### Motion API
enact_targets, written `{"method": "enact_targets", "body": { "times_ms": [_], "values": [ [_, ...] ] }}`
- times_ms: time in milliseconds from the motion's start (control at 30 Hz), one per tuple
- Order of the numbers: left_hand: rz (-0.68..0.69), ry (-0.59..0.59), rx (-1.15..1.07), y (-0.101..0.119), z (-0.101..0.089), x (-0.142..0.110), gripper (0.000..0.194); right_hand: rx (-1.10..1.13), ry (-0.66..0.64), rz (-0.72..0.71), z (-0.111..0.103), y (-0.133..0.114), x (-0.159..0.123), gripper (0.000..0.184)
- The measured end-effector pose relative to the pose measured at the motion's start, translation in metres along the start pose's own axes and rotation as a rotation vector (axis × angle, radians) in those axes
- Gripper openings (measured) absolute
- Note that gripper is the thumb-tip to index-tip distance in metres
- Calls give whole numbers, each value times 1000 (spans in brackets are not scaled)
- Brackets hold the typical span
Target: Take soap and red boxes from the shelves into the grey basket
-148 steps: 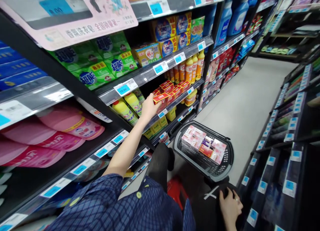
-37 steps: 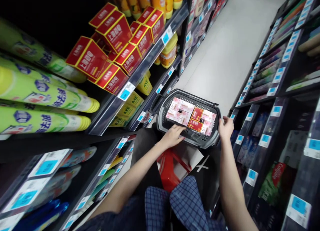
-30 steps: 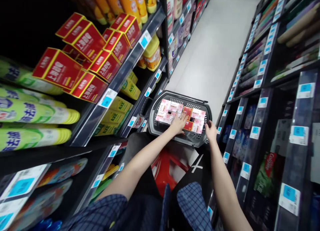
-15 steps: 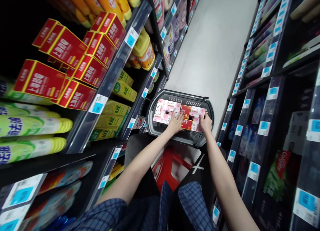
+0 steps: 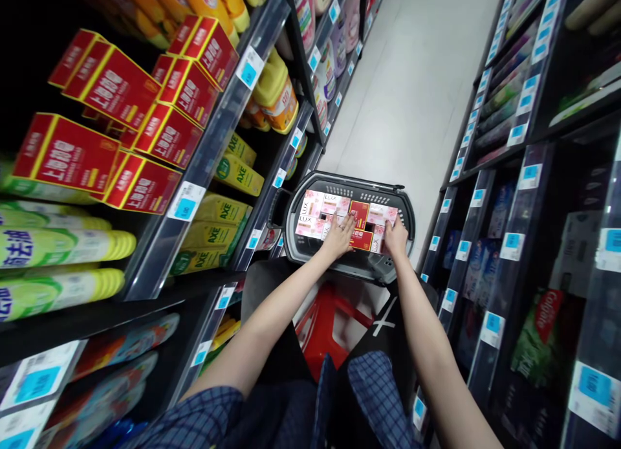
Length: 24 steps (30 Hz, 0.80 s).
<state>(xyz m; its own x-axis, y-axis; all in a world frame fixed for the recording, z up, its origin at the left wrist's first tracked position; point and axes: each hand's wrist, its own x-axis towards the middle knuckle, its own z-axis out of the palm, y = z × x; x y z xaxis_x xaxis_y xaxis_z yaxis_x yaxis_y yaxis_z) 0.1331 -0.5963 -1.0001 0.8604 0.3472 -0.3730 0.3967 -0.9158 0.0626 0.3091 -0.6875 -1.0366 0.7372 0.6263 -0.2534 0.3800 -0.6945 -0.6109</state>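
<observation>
A dark shopping basket [image 5: 361,270] stands in front of my knees, holding pink-and-white LUX soap boxes [image 5: 311,206] and red-and-yellow soap boxes [image 5: 359,209] laid close together. My left hand [image 5: 339,235] lies over the middle boxes with its fingers spread, covering part of them. At the right end, my right hand [image 5: 396,237] has its fingers closed round the edge of a LUX soap box [image 5: 377,242] beside the lower red box [image 5: 361,240]. The hand partly hides this LUX box. Small dark gaps show between some boxes.
Shelves line both sides closely. On the left are stacked red soap boxes [image 5: 114,83], green-yellow bottles [image 5: 63,242] and AXE bottles [image 5: 240,174]. A red stool [image 5: 323,332] is between my legs. The pale aisle floor [image 5: 402,93] runs ahead.
My right hand has shifted slightly left, pressed in at the right end of the boxes. My left hand stays spread over the middle. The view has moved a little.
</observation>
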Motion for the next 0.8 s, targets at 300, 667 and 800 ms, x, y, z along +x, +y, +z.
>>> {"method": "enact_targets", "body": {
  "times_ms": [300,667,800],
  "values": [
    [84,79,-18,1,0,-4,83,89,27,54,4,10,-2,55],
    [80,200,-50,16,-1,9,63,180,13,194,10,51,-32,43],
    [103,229,-41,16,0,11,57,163,29,161,9,45,-34,45]
  ]
}}
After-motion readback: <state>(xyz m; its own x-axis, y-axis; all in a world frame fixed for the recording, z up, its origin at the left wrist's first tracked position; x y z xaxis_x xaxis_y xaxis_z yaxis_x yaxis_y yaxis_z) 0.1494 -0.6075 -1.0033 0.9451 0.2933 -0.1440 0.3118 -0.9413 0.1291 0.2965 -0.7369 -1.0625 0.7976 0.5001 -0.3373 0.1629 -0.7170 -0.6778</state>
